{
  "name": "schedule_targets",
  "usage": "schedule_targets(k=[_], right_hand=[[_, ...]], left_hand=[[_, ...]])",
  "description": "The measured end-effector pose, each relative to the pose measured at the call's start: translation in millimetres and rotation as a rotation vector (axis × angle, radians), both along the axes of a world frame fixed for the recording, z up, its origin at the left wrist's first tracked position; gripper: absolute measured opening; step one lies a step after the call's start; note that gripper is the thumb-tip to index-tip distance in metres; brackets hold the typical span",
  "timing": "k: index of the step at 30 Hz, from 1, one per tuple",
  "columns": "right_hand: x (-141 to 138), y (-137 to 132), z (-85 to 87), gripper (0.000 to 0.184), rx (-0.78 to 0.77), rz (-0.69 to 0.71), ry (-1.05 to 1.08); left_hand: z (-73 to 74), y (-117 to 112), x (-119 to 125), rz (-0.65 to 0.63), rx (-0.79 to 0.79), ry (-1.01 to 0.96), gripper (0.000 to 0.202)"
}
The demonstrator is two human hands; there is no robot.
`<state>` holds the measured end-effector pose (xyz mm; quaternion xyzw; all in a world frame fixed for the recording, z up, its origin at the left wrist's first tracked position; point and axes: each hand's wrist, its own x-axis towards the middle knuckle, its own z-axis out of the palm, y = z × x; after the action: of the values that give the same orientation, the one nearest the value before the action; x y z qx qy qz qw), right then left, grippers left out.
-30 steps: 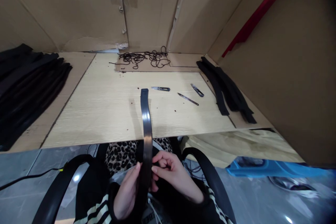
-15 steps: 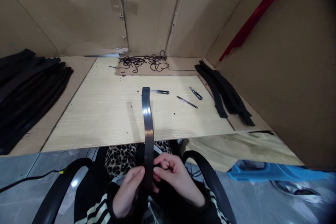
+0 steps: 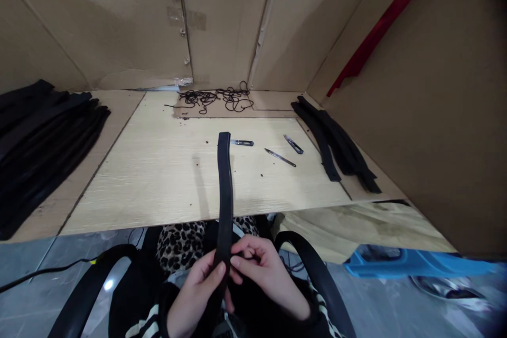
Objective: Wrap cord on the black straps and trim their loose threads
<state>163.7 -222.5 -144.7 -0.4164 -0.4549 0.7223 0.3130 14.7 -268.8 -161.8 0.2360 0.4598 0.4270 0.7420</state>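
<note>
A long, slightly curved black strip (image 3: 225, 179) stands out from my lap over the table's front edge, its far end above the board. My left hand (image 3: 202, 280) is closed around its near part, thumb on top and fingers beneath. At the strip's right edge, my right hand (image 3: 257, 266) has thumb and forefinger pinched together, touching the edge. Whatever lies between those fingertips is too small to make out. Beyond the strip's far end lies a thread snipper (image 3: 242, 143), partly covered by it. A second snipper (image 3: 293, 144) and a slim pointed metal tool (image 3: 280, 157) lie to the right.
Many black strips are piled on the left (image 3: 47, 137), and several more (image 3: 336, 142) lie at the right. Tangled dark cord (image 3: 216, 99) rests along the back. Cardboard walls (image 3: 222, 21) enclose the table (image 3: 150, 179). A blue plastic item (image 3: 415, 263) is below at right.
The strip has turned so its shiny glare is gone and its side edge shows. My left thumb has moved farther across its top. My right hand keeps its pinch at the edge.
</note>
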Motion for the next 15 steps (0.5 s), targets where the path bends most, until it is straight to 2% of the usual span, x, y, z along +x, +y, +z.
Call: schedule_targets(k=[3, 5, 8, 11, 12, 15], right_hand=[[0.8, 2.1, 1.3, 0.035, 0.133, -0.025, -0.117], [3.0, 4.6, 4.6, 0.029, 0.247, -0.018, -0.192], [10.4, 12.3, 10.8, 0.026, 0.361, 0.089, -0.238], [22.3, 26.8, 16.7, 0.028, 0.457, 0.168, -0.319], [26.7, 33.3, 19.3, 0.028, 0.489, 0.173, -0.353], [39.1, 55.0, 33.9, 0.029, 0.568, 0.222, -0.435]], left_hand=[[5.3, 3.8, 2.1, -0.018, -0.025, 0.132, 0.072], [6.8, 6.8, 1.0, -0.055, 0.034, 0.259, 0.076], [10.0, 11.0, -8.9, -0.073, 0.163, 0.407, 0.072], [23.1, 18.0, -30.4, -0.091, 0.413, 0.543, 0.061], [30.6, 21.4, -38.9, -0.152, 0.547, 0.608, 0.055], [59.8, 32.1, -60.0, -0.545, 0.883, 0.827, 0.043]])
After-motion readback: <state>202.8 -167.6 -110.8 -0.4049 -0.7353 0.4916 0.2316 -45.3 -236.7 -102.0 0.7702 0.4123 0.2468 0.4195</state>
